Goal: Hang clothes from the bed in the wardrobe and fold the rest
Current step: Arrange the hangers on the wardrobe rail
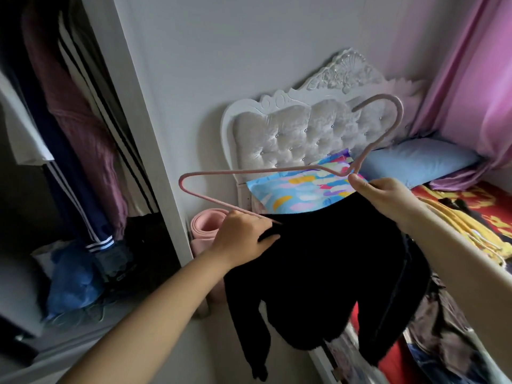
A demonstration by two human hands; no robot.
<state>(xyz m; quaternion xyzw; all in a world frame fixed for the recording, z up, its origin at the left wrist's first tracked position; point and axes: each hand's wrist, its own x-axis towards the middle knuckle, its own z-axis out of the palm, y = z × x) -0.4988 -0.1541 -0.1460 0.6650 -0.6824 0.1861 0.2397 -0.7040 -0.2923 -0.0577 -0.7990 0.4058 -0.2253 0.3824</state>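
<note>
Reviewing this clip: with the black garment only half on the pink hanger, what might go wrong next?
Only one end of the pink hanger is inside the black garment; its other corner sticks out bare, so the garment may slide off. The left hand grips just the fabric edge, which might slip. The right hand pinches the hanger's neck, so it may twist.

Pink hanger point(277, 173): its right half is hidden inside the black garment point(327, 273).
Left hand point(243, 239) fingers: tips buried in dark cloth; grip unclear.
Wardrobe point(83, 134): cut off at left and top; floor contents dim and blurred.
Bed point(471, 217): runs off the right edge.
Clothes on bed, lower right: blurred, kinds unclear.
</note>
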